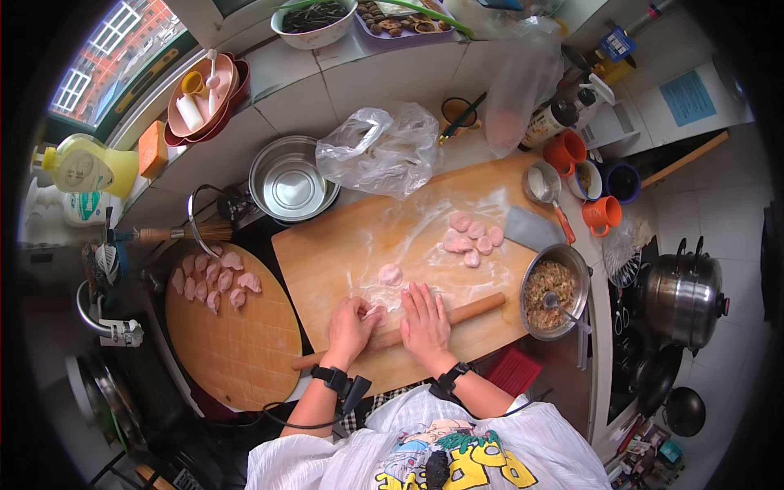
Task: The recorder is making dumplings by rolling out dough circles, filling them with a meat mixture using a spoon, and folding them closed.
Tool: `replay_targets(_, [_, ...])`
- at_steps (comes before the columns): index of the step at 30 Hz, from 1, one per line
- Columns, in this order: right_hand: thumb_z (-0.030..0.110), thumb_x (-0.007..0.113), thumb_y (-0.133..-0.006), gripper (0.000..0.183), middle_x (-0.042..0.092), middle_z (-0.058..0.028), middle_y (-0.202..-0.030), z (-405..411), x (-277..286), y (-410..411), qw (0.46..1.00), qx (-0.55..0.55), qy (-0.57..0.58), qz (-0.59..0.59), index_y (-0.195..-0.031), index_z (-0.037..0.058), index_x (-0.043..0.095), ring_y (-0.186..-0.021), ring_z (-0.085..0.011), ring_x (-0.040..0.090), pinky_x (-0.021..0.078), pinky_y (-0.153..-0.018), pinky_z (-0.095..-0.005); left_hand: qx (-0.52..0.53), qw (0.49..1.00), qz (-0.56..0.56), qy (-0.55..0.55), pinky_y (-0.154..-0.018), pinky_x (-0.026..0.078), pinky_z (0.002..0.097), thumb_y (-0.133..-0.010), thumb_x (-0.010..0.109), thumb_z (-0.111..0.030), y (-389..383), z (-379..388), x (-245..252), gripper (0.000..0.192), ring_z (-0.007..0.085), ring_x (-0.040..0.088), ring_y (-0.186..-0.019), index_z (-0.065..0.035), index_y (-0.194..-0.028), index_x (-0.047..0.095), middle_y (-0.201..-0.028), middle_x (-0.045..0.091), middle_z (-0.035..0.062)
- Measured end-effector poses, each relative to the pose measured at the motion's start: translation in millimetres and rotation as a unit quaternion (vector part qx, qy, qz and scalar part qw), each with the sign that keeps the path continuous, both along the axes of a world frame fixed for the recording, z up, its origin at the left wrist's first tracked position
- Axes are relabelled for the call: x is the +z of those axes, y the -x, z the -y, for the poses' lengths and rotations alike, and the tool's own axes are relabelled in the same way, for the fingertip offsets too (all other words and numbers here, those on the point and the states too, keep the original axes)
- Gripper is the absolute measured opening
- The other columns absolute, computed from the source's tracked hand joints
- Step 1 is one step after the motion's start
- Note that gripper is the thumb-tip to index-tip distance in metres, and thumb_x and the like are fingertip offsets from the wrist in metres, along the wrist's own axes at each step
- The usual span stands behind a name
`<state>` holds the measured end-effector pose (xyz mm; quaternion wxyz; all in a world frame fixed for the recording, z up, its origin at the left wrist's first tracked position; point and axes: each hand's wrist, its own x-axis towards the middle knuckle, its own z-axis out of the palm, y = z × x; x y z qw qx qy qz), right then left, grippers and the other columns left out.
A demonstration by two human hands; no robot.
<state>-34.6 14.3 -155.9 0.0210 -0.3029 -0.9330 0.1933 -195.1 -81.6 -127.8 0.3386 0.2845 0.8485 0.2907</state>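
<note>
My left hand pinches the edge of a small pink dough wrapper on the floured wooden board. With fingers extended, my right hand presses on a wooden rolling pin, which lies slantwise under both wrists. A flattened round of pink dough is just beyond my hands. Several more dough pieces are grouped farther right, beside a metal dough scraper. At the board's right edge stands a metal bowl of minced filling with a spoon in it.
On the left, a round board carries several shaped dumplings. A steel basin and a plastic bag sit behind the main board. Orange mugs and a ladle stand at right. A steel pot is farther right.
</note>
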Motion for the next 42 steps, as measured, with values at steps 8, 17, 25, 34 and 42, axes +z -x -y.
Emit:
replay_targets(8, [0.035,0.057,-0.093,0.068,0.028,-0.0119,-0.162,-47.6,1.9,61.9,0.997,0.01,-0.048,-0.062,-0.153,0.0129,0.035,-0.15,-0.0316,0.023,0.0213,-0.12,-0.0513,-0.071,0.997,0.003,-0.034,-0.072,0.051,0.0393,-0.089,0.07,-0.022,7.1,-6.8,2.6,0.018,0.0327,0.064,-0.078,-0.0043,-0.094,0.071,-0.086,0.067,0.0163])
replay_targets(17, [0.037,0.057,-0.093,0.069,0.028,-0.0143,-0.161,-9.4,2.3,21.3,1.0,0.009,-0.019,0.014,-0.154,0.0116,0.035,-0.149,-0.0339,0.024,0.0184,-0.12,-0.0543,0.017,0.997,0.082,0.006,-0.075,0.051,0.0429,-0.09,0.068,-0.021,9.8,12.3,-3.3,0.015,0.0349,0.063,-0.087,-0.0061,-0.093,0.071,-0.088,0.067,0.0157])
replay_targets(25, [0.036,0.057,-0.094,0.071,0.028,-0.013,-0.162,-12.8,-4.2,21.8,0.998,0.011,0.005,-0.059,-0.155,0.011,0.03,-0.149,-0.0337,0.025,0.02,-0.12,-0.0534,-0.11,0.993,-0.022,-0.037,-0.072,0.051,0.0374,-0.088,0.072,-0.021,26.7,2.4,-3.0,0.019,0.0322,0.064,-0.08,-0.0043,-0.096,0.071,-0.086,0.067,0.0149])
replay_targets(34, [0.037,0.059,-0.093,0.071,0.029,-0.0083,-0.162,10.6,-0.9,-25.2,0.999,0.034,0.03,-0.004,-0.154,0.0131,0.033,-0.149,-0.0308,0.026,0.0212,-0.119,-0.053,-0.049,0.989,0.112,-0.087,-0.074,0.052,0.0364,-0.09,0.068,-0.016,27.4,-8.7,-15.9,0.015,0.0302,0.068,-0.081,-0.0046,-0.099,0.07,-0.09,0.071,0.0159])
replay_targets(42, [0.038,0.06,-0.092,0.071,0.03,-0.0076,-0.162,11.3,-3.2,-23.1,1.0,0.023,0.01,-0.003,-0.153,0.0119,0.036,-0.149,-0.0294,0.026,0.0214,-0.12,-0.0526,0.01,0.982,0.173,-0.076,-0.071,0.053,0.0309,-0.095,0.065,-0.016,17.3,-5.8,-24.3,0.019,0.0178,0.067,-0.075,0.0013,-0.103,0.07,-0.084,0.072,0.0132])
